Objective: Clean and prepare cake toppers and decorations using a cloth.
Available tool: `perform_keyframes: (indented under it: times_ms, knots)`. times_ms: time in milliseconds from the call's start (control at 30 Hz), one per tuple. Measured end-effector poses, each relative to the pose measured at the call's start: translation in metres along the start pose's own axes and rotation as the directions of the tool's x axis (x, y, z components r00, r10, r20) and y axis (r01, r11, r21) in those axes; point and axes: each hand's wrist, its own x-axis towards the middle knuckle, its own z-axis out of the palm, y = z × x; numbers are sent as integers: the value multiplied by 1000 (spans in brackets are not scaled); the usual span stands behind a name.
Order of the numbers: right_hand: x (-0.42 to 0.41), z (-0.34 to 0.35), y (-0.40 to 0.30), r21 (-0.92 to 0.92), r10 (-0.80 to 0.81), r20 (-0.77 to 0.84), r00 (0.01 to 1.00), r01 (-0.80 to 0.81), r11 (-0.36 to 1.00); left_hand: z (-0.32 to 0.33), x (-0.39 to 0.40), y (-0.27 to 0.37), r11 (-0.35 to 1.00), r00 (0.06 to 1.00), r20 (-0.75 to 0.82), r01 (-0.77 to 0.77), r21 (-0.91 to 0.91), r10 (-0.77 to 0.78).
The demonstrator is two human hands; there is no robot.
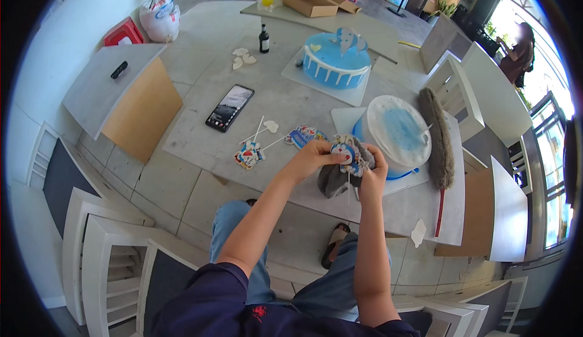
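My left hand (314, 155) pinches a printed cartoon cat cake topper (342, 153) on a thin white stick, its thumb on the front. My right hand (376, 169) grips the topper's right side along with a grey fuzzy cloth (332, 181), which hangs behind and below it. Just past my hands, a rectangular topper with lettering (306, 135) lies flat. Left of it rest another cartoon topper (249, 155) and a small white cloud topper (271, 126), with white sticks. A white-topped cake or cake model (395, 132) with a blue patch stands right of my hands.
A blue drip-style cake (336, 69) stands farther back on a white board. Nearby are a dark bottle (264, 39), white cutouts (243, 58) and a phone (230, 108). A fuzzy duster (437, 141) lies along the right edge. Another person (518, 54) is at far right.
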Motion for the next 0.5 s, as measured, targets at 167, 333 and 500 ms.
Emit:
perform_keyframes:
  times_ms: [167, 333, 500]
  knots:
    - [5, 13, -4, 238, 2, 111, 994, -29, 971, -17, -12, 20, 998, 988, -144, -60, 35, 64]
    - [-1, 32, 13, -186, 82, 59, 995, -70, 980, -20, -17, 11, 921, 925, -281, -144, 362, 255]
    - [3, 26, 10, -37, 70, 41, 997, -68, 997, -18, -17, 25, 910, 936, -214, -188, 370, 280]
